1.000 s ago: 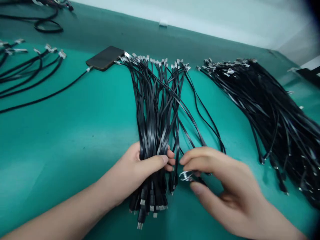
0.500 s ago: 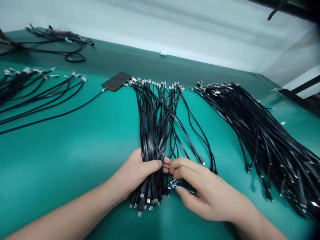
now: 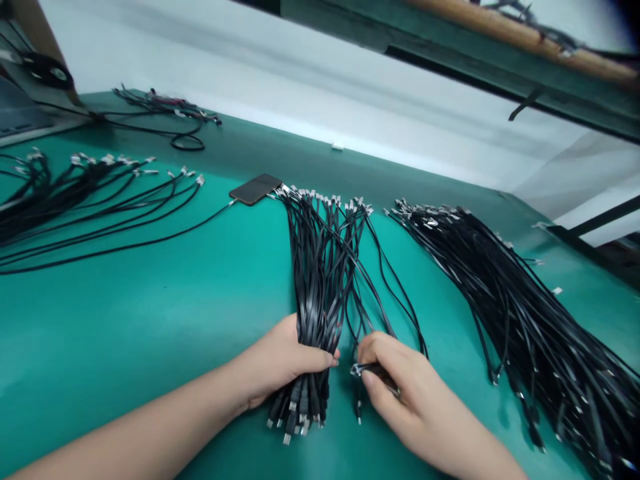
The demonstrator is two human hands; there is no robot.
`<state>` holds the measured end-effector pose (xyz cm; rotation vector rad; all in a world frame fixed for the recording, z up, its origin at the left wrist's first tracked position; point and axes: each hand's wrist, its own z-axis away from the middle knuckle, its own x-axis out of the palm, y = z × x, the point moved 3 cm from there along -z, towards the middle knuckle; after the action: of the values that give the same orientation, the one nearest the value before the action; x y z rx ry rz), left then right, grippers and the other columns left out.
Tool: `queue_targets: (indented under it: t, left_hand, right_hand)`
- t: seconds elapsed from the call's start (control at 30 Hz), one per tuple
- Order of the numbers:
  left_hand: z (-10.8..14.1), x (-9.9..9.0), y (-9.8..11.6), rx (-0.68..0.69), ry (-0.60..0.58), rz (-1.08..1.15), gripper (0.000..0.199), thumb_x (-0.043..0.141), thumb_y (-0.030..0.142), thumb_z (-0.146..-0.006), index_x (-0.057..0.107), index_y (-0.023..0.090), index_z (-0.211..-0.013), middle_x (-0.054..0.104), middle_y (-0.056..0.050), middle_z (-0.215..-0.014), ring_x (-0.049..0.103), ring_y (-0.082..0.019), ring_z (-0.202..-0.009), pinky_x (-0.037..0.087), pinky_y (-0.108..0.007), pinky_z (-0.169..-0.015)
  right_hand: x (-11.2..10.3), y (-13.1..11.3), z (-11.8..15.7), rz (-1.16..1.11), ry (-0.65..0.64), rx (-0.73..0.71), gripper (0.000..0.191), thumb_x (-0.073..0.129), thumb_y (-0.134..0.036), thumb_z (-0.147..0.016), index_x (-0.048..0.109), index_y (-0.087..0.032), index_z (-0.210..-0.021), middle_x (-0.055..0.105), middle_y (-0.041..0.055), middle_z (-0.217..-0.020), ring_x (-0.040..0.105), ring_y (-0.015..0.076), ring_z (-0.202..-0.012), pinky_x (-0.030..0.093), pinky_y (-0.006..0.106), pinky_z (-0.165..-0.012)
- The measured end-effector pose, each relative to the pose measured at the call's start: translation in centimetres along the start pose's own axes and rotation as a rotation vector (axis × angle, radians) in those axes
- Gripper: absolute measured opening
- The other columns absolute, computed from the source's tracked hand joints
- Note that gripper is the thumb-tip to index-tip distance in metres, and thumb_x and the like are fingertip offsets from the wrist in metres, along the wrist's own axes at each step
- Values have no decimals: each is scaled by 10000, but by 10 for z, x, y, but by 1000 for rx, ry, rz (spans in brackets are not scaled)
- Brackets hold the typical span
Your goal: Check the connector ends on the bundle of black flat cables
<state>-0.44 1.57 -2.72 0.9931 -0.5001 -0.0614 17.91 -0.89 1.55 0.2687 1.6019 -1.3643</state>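
Observation:
A thick bundle of flat black cables [image 3: 315, 287] runs down the middle of the green table. My left hand [image 3: 285, 363] is wrapped round its lower part, thumb across the front, with the connector ends sticking out below. Just right of it, my right hand [image 3: 395, 387] is closed on a small thing with dark and shiny metallic parts; the fingers hide most of it. A few loose cables [image 3: 393, 273] lie behind my right hand. At the bundle's far end, a phone [image 3: 256, 189] lies flat, with a cable at its left edge.
A large pile of black cables [image 3: 520, 293] covers the right side of the table [image 3: 165, 333]. More cables [image 3: 75, 193] lie at the left, and a tangled heap [image 3: 170, 103] is at the back left. A shelf [image 3: 480, 47] hangs over the back right.
The view has tilted up, showing more of the shelf. My right hand has drawn away from my left fingers, which have closed further round the bundle.

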Motion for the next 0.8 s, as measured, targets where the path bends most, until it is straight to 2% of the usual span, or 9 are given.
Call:
queue_targets:
  t: [0.07, 0.13, 0.27, 0.37, 0.5, 0.63, 0.8]
  left_hand:
    - [-1, 0, -1, 29, -4, -1, 264, 808, 171, -642, 651, 139, -852, 674, 8, -762, 596, -148, -727, 452, -295, -729]
    - [-3, 1, -3, 48, 2, 13, 310, 838, 196, -622, 640, 144, -855, 644, 27, -745, 572, -143, -714, 442, -291, -717]
    - [-4, 4, -6, 115, 71, -10, 286, 825, 201, -633, 625, 151, -831, 609, 37, -731, 544, -142, -705, 427, -285, -688]
    - [-3, 5, -8, 123, 140, -42, 250, 807, 208, -650, 596, 165, -776, 581, 49, -681, 527, -138, -667, 414, -278, -645]
    - [-3, 4, -10, 151, 108, -27, 255, 805, 269, -702, 584, 172, -786, 582, 48, -692, 540, -142, -678, 434, -279, -661]
    - [-4, 2, -9, 207, 71, -73, 221, 740, 347, -797, 626, 165, -852, 629, 11, -754, 586, -171, -738, 459, -299, -711]
    - [-7, 4, -9, 134, 106, -113, 164, 753, 255, -701, 625, 169, -757, 618, 14, -678, 578, -168, -670, 457, -295, -665]
  right_hand:
    - [9, -3, 2, -209, -11, -15, 147, 405, -227, -1026, 498, -227, -913, 605, 49, -973, 608, 195, -872, 502, 330, -775]
    - [20, -3, 1, -348, -33, -1, 185, 406, -249, -1033, 515, -230, -885, 591, 30, -900, 612, 183, -820, 506, 304, -734]
    - [34, -1, -1, -348, -51, 39, 187, 425, -312, -1032, 552, -222, -927, 552, 46, -923, 585, 189, -806, 501, 297, -685]
    - [40, -2, -3, -317, -56, 42, 217, 440, -326, -1020, 545, -214, -866, 528, 53, -921, 567, 193, -805, 484, 293, -670]
    - [41, -2, -6, -367, 39, 26, 250, 447, -348, -1022, 536, -216, -829, 520, 39, -897, 564, 188, -797, 474, 297, -693]
    - [33, 1, -10, -662, 134, 78, 297, 500, -459, -1007, 574, -212, -861, 522, 32, -931, 588, 157, -729, 500, 290, -671]
    - [30, 3, -14, -781, 117, 149, 332, 590, -528, -957, 621, -203, -899, 524, 38, -958, 616, 153, -741, 528, 306, -696]
